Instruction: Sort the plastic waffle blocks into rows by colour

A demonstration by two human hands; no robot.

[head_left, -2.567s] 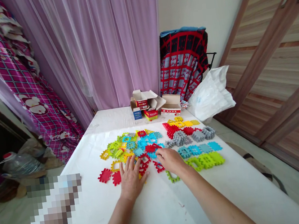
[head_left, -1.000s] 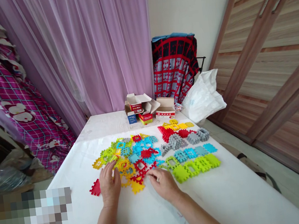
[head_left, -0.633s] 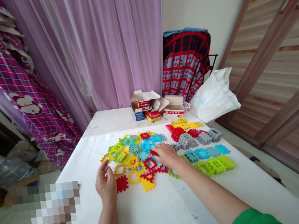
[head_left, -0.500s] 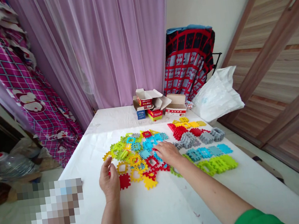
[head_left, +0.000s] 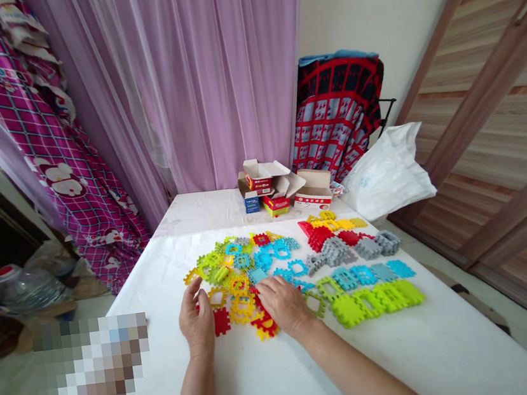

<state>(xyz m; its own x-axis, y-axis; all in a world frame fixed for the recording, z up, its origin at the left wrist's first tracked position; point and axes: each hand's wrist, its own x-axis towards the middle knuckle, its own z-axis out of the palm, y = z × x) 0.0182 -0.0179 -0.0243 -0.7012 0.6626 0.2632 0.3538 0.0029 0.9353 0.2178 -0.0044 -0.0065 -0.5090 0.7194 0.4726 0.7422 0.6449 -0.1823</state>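
My left hand (head_left: 197, 324) stands on its edge at the near left of the pile, thumb and fingers apart and loosely curled. A bit of red shows in the gap between them; I cannot tell if it is held. Beside it lies a red square interlocking tile (head_left: 222, 322). My right hand (head_left: 285, 304) reaches palm down over the pile, its fingers bent round a red interlocking tile (head_left: 257, 295) that they mostly cover. Yellow tiles (head_left: 242, 309) lie between the hands. Green tiles (head_left: 211, 261) and blue tiles (head_left: 264, 259) are heaped behind.
On the right, tiles lie in colour rows: green (head_left: 377, 304), blue (head_left: 364, 273), grey (head_left: 335, 251), red (head_left: 320, 238) and yellow (head_left: 343, 223). Opened cardboard boxes (head_left: 311, 193) stand at the back of the white-covered table (head_left: 239, 392). A white plastic bag (head_left: 385, 170) is at the right edge.
My right hand has moved left and nearer over the pile. Red tiles in front of it have shifted, and more blue tiles show behind. My left hand has hardly moved.
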